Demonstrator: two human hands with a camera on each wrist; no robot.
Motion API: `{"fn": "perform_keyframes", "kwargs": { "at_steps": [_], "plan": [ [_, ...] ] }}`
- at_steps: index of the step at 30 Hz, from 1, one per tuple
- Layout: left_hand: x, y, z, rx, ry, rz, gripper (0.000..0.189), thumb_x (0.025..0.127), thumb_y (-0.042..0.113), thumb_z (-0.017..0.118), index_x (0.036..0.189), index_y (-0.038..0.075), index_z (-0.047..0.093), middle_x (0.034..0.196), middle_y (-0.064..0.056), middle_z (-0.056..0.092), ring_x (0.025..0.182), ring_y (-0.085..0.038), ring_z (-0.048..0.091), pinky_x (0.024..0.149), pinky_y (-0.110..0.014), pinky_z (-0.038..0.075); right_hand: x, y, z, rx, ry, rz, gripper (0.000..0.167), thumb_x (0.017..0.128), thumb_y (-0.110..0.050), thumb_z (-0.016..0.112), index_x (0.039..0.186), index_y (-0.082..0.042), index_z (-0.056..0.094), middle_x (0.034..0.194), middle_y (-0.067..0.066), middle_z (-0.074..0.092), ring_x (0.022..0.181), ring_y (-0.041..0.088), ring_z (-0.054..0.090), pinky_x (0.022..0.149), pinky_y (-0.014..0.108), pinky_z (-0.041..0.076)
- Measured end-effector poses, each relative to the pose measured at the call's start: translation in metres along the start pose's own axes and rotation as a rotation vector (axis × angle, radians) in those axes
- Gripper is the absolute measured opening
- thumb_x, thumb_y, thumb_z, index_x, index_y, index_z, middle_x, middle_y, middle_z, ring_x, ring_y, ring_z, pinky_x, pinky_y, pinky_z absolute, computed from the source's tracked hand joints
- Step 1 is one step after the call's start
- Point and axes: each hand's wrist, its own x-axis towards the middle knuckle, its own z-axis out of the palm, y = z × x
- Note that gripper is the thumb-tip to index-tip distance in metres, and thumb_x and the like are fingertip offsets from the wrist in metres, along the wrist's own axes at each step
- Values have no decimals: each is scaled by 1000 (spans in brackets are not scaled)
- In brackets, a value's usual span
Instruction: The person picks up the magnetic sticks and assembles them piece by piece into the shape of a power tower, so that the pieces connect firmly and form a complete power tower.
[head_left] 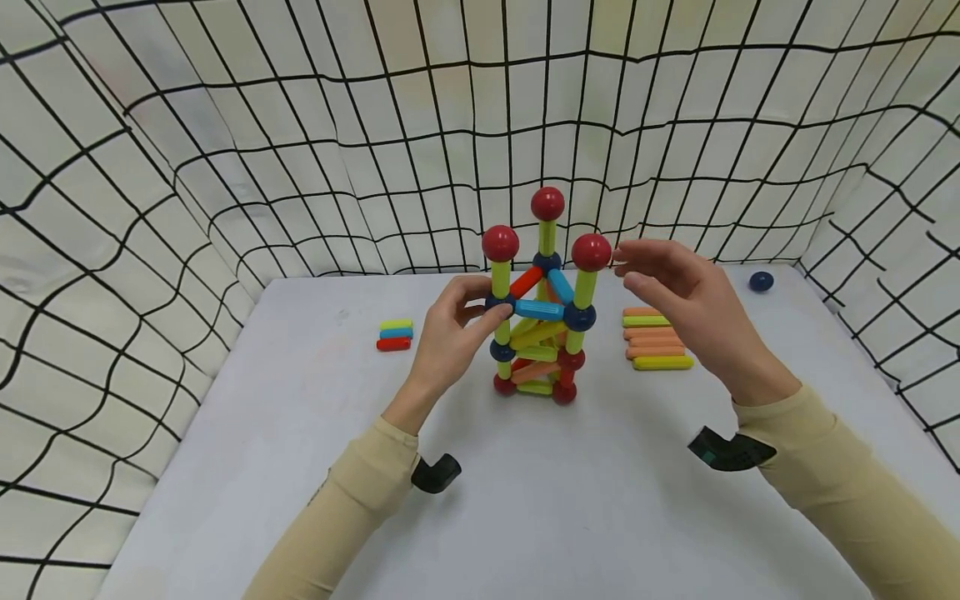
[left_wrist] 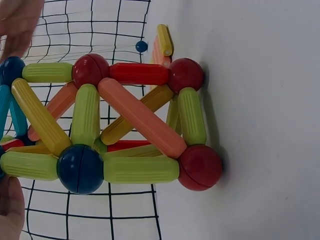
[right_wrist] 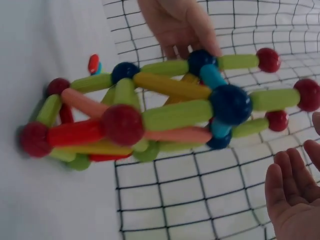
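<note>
A tower [head_left: 538, 333] of coloured magnetic rods and balls stands upright on the white table. Three light green rods rise from its top, each capped by a red ball [head_left: 500, 243]. My left hand [head_left: 456, 332] holds the tower at a blue ball [head_left: 500, 306] on its upper left corner, thumb in front and fingers behind. To the right of the tower, my right hand [head_left: 686, 308] hovers with fingers extended, close to the right red ball [head_left: 591, 252] and holding nothing. In the right wrist view the right hand's fingers [right_wrist: 287, 180] lie apart from the balls.
Left of the tower lie short rods [head_left: 395, 334] in green, blue and red. A row of longer orange and yellow rods [head_left: 658, 342] lies under the right hand. One loose blue ball [head_left: 761, 282] sits at the far right. Black netting [head_left: 420, 142] surrounds the table's back and sides.
</note>
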Motion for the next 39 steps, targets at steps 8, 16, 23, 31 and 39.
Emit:
{"fn": "perform_keyframes", "kwargs": {
  "at_steps": [8,16,23,31,39],
  "plan": [
    [0,0,-2,-95,33,-11,30,94,7,64,123,1,57,120,-10,59,110,-20,59,100,-37,48,-31,88,-24,-184,-73,275,54,98,-48,52,139,-13,49,136,7,53,123,25,49,97,36,46],
    [0,1,-2,-90,27,-17,31,94,7,64,124,2,56,120,-9,58,112,-24,59,98,-31,49,-54,150,-41,-314,-143,319,49,101,-37,52,137,-3,49,134,21,53,122,40,49,98,57,43],
    [1,1,-2,-97,22,-22,31,94,8,64,124,2,57,120,-10,58,110,-23,59,98,-31,49,-56,167,-38,-391,-139,261,46,100,-31,57,134,-1,52,131,22,54,120,38,51,98,54,45],
    [0,2,0,-97,15,-70,33,94,8,64,126,2,55,124,-12,57,112,-24,59,98,-31,49,-50,162,-33,-546,-222,168,24,95,-30,65,102,-7,69,92,3,65,85,21,58,71,34,50],
    [0,3,-1,-84,15,-75,32,95,8,64,125,2,56,123,-11,57,111,-22,60,97,-30,50,-38,156,-20,-474,-426,56,16,92,-13,69,106,-10,63,99,-1,63,90,15,60,77,31,54]
  ]
}}
